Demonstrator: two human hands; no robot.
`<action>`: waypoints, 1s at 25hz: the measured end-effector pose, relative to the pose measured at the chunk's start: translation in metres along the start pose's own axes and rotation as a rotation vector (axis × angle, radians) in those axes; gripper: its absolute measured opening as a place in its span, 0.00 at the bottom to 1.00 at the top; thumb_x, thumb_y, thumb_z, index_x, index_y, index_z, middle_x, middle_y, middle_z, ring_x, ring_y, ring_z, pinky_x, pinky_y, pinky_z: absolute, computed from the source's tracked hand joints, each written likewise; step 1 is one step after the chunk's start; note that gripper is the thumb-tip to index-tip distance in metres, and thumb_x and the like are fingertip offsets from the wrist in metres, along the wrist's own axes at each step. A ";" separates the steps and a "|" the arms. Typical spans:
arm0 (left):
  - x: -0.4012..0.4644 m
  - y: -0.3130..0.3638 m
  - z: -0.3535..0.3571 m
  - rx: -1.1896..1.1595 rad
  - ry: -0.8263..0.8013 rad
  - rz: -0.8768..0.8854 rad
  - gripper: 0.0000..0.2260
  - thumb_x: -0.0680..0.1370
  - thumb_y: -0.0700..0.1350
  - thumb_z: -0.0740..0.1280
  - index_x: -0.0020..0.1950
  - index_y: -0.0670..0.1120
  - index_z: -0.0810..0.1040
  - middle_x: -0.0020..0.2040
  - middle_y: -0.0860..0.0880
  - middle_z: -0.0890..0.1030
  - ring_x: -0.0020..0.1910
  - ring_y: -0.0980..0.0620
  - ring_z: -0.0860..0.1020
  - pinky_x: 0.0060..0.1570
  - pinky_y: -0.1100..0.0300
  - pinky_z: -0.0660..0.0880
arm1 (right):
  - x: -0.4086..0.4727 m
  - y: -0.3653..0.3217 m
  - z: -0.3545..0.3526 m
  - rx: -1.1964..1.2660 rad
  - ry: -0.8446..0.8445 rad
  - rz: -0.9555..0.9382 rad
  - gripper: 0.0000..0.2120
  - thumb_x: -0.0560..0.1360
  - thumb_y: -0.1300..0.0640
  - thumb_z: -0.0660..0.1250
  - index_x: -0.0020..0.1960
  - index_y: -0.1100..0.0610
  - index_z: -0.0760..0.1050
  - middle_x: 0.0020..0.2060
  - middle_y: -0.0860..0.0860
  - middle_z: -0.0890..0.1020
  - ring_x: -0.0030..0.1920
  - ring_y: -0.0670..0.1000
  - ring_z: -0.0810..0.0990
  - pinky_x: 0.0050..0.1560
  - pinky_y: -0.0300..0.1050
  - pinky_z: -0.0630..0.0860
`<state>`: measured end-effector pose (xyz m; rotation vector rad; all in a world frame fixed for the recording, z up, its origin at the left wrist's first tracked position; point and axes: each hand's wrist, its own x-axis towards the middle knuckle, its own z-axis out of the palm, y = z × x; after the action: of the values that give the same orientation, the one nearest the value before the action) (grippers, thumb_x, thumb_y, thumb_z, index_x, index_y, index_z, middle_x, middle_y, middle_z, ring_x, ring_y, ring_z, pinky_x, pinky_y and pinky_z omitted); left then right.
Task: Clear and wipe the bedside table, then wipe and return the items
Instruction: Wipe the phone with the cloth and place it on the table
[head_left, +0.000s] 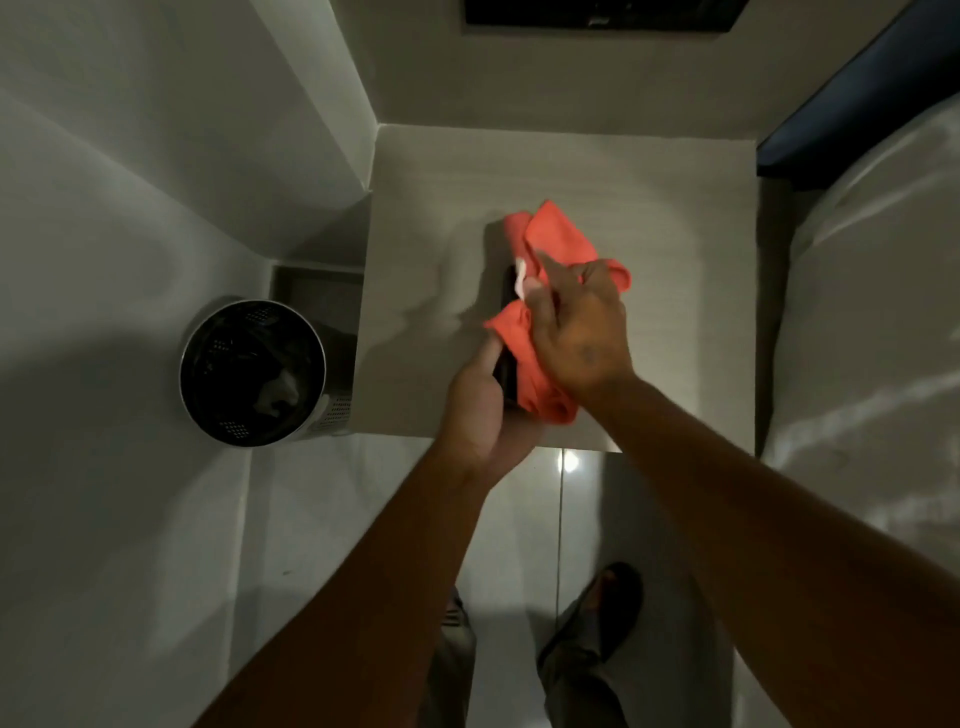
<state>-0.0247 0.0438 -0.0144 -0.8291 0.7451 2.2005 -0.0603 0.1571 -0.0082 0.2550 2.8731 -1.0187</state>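
Pale walls close this corner on two sides, and the surface (649, 197), a light bedside top, sits between them and the bed (872, 312) on its right edge. Nothing else stands on the top that I can see. Beside its left edge, on the tiled floor (322, 519), is a round metal bin (253, 372) with something pale inside. A dark panel (597, 13) hangs on the far wall.

Above the near half of the surface, toward the near edge, I see both hands at work. My left hand (480, 410) is closed around the lower end of a slim dark object (506, 371); it looks like a remote or a phone, but I cannot tell which, because most of it is covered. My right hand (582, 332) is closed on the orange cloth (550, 244) and presses it against the object's face.

I judge the object to be light, stiff and rather smooth, so it may slip if held only by fingertips; a grip along the long side edges, as the left hand has it, seems safest, and buttons or a screen should not get hard pressure. The cloth is soft and limp, its loose corners hang down, and it is best bunched in the palm. The top looks flat and firm, good for setting the object down again.
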 end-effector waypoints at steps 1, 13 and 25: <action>0.003 0.004 0.003 -0.004 -0.013 0.028 0.23 0.85 0.56 0.56 0.74 0.44 0.73 0.69 0.38 0.77 0.70 0.41 0.75 0.73 0.43 0.68 | 0.005 -0.001 0.000 0.057 -0.008 0.014 0.20 0.82 0.51 0.61 0.73 0.54 0.72 0.54 0.62 0.75 0.56 0.63 0.75 0.57 0.55 0.72; 0.056 0.109 -0.027 0.592 0.320 0.286 0.28 0.67 0.44 0.80 0.65 0.45 0.77 0.56 0.43 0.84 0.53 0.42 0.84 0.42 0.53 0.82 | -0.029 0.075 -0.015 -0.308 -0.132 0.058 0.19 0.80 0.45 0.60 0.65 0.52 0.77 0.61 0.63 0.76 0.57 0.67 0.75 0.57 0.58 0.75; 0.058 0.117 0.003 2.126 0.633 0.051 0.39 0.65 0.71 0.68 0.64 0.43 0.74 0.52 0.44 0.80 0.50 0.42 0.80 0.51 0.52 0.80 | -0.017 0.068 -0.012 -0.332 -0.205 0.113 0.13 0.79 0.50 0.62 0.62 0.53 0.71 0.56 0.60 0.76 0.54 0.64 0.74 0.53 0.56 0.75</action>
<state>-0.1454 -0.0047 -0.0231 -0.1742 2.4595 0.1467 -0.0313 0.2141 -0.0386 0.2654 2.7446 -0.5045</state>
